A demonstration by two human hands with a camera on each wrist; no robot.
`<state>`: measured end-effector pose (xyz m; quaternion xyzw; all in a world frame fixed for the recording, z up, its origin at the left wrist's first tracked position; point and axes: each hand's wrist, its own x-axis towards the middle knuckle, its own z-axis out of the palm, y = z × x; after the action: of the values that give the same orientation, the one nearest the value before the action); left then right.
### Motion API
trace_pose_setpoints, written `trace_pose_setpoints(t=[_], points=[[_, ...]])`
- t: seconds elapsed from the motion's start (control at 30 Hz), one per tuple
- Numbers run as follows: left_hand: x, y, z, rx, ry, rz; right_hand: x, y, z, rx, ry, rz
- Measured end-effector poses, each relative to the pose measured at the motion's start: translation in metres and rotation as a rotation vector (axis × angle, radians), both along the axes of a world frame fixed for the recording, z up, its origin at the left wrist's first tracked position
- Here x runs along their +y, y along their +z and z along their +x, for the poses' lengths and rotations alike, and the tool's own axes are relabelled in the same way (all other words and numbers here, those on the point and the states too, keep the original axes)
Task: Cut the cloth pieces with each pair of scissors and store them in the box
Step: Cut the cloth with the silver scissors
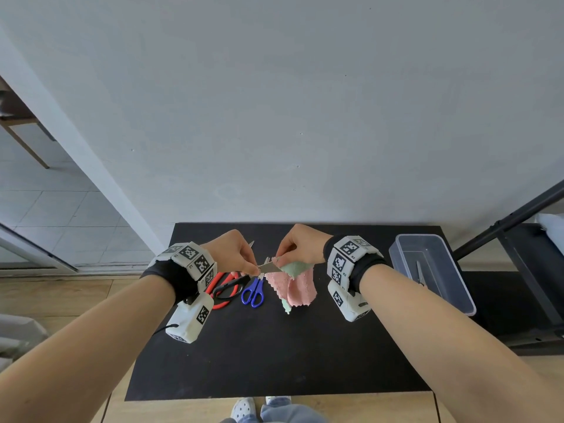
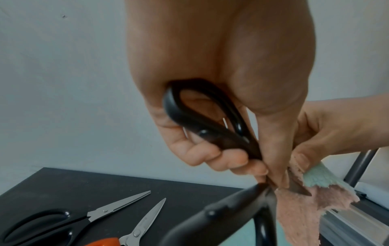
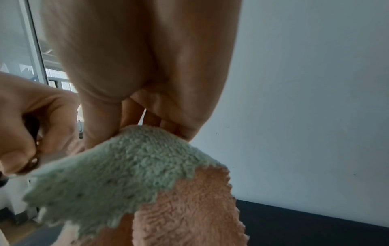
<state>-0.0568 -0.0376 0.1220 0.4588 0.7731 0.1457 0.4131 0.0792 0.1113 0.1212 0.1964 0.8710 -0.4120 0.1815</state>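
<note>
Over the black table (image 1: pixel 274 355) my left hand (image 1: pixel 247 267) grips black-handled scissors (image 2: pixel 210 119). Their handles stand spread apart, and the blade (image 1: pixel 270 267) lies against the cloth's top edge. My right hand (image 1: pixel 285 254) pinches that pink and green cloth (image 1: pixel 300 288) at its top, so the cloth (image 3: pixel 126 179) hangs down towards the table. In the left wrist view the blade tip (image 2: pixel 300 190) shows against the pink side of the cloth (image 2: pixel 299 214). The clear plastic box (image 1: pixel 399 267) stands at the table's right, with a pair of scissors (image 1: pixel 420 274) inside.
Below my left hand, blue-handled scissors (image 1: pixel 253 294) and red-handled scissors (image 1: pixel 220 302) lie on the table. The left wrist view shows black-handled scissors (image 2: pixel 63 221) lying beside orange-handled ones (image 2: pixel 143 223). A dark metal frame (image 1: pixel 503 221) stands right of the box. A grey wall rises behind.
</note>
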Motion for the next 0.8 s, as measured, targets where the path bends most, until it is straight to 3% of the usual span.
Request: trace_pose_setpoints(t=[0.33,0.8], points=[[-0.002,0.005,-0.007,0.044,0.018,0.024,0.006,-0.003,0.001,0.038,-0.034,0.036],[-0.015,0.0,-0.016,-0.024,0.088,0.033,0.017,-0.01,0.0,0.062,-0.1,0.061]])
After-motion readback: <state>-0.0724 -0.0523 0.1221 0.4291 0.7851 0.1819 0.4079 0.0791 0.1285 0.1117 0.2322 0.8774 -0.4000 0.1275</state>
